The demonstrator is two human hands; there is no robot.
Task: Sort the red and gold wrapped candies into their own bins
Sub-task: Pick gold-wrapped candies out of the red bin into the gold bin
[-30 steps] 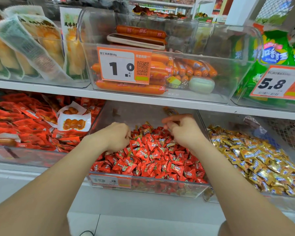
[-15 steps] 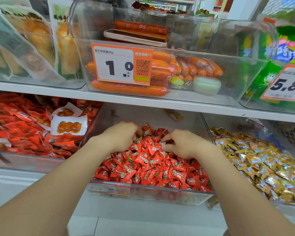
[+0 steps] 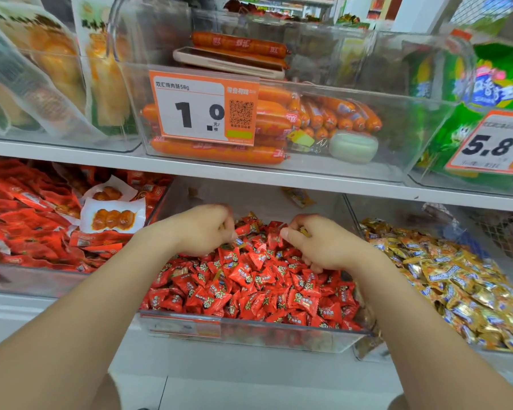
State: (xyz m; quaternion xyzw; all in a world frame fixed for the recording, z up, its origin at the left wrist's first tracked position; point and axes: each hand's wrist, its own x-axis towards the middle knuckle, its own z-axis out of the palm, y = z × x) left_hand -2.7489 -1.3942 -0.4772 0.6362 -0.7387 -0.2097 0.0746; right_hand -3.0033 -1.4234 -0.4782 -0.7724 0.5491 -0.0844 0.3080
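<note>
Change: a second ago the right hand (image 3: 320, 247) was lifted off the pile with fingers stretched toward the rear; it is now down on the red candies (image 3: 249, 279) with fingers curled. The left hand (image 3: 202, 229) has stayed at the pile's rear left.
Left hand: curled, fingertips dug into the red candies; I cannot tell whether it grips any.
Right hand: curled at the pile's rear right, pinching a gold candy (image 3: 304, 231) that shows between its fingers.
Red bin (image 3: 249, 332): clear, middle of the lower shelf, heaped with red candies to its front wall. A gold wrapper (image 3: 298, 197) lies at its rear wall; inside or behind, I cannot tell.
Gold bin (image 3: 351, 211): just right of the red bin, walls side by side, full of gold candies (image 3: 456, 285).
Left bin (image 3: 42, 284): red packets (image 3: 27, 220).
Upper bin (image 3: 338, 170): sausages (image 3: 219, 150), a phone (image 3: 228, 63), a price tag (image 3: 203, 109) on its front.
Edges: the upper shelf (image 3: 308, 180) overhangs the bins' rear; both hands work in the gap below its front edge. The right hand is near the wall shared with the gold bin.
</note>
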